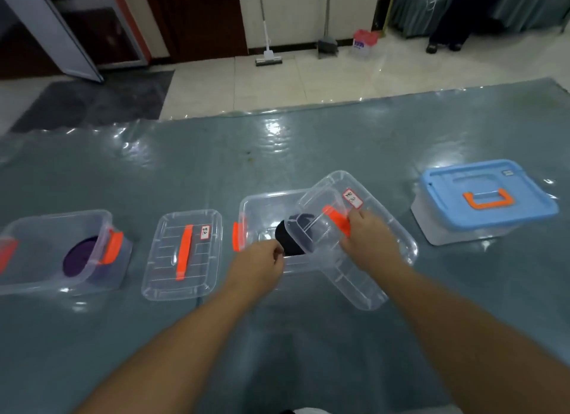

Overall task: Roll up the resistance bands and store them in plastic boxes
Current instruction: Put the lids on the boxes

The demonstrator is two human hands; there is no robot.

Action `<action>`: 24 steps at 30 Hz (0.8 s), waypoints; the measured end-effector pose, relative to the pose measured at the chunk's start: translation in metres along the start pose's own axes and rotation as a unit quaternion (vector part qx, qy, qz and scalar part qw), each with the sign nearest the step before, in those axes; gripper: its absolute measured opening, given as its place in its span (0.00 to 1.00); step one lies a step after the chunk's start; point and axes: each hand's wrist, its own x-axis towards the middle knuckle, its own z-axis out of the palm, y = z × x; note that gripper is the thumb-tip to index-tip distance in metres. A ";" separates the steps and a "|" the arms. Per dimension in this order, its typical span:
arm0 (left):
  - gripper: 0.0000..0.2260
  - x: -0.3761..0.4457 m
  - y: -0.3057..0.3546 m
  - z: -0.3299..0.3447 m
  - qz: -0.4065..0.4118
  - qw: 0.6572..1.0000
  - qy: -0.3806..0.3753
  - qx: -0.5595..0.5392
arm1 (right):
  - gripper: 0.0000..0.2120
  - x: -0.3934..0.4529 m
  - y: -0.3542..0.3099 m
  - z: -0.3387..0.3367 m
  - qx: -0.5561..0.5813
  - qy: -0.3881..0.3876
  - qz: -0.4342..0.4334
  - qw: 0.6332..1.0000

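Note:
A rolled black resistance band (pixel 288 242) lies inside the clear plastic box (pixel 249 207) at the table's middle. My left hand (pixel 262 261) pinches the near side of that roll. My right hand (pixel 367 233) grips the orange handle of a clear lid (pixel 370 278), which is tilted over the box's right side. At the far left, an open clear box (pixel 46 228) holds a rolled purple band (pixel 78 257).
A second clear lid with an orange handle (pixel 183 254) lies flat between the two open boxes. A shut box with a blue lid (pixel 484 194) stands at the right. The table carries a shiny plastic sheet. A mop, a dustpan and a person's legs are on the floor beyond.

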 end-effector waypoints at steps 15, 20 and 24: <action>0.17 0.025 -0.048 -0.019 -0.153 0.977 0.051 -0.136 | 0.20 0.073 -0.092 0.010 -0.168 -0.156 -0.263 0.937; 0.09 0.035 -0.048 -0.018 -0.184 0.968 0.046 -0.163 | 0.18 0.082 -0.092 0.023 -0.167 -0.141 -0.273 0.937; 0.06 0.040 -0.048 -0.017 -0.219 0.962 0.050 -0.152 | 0.15 0.075 -0.068 0.036 -0.059 -0.100 -0.231 0.966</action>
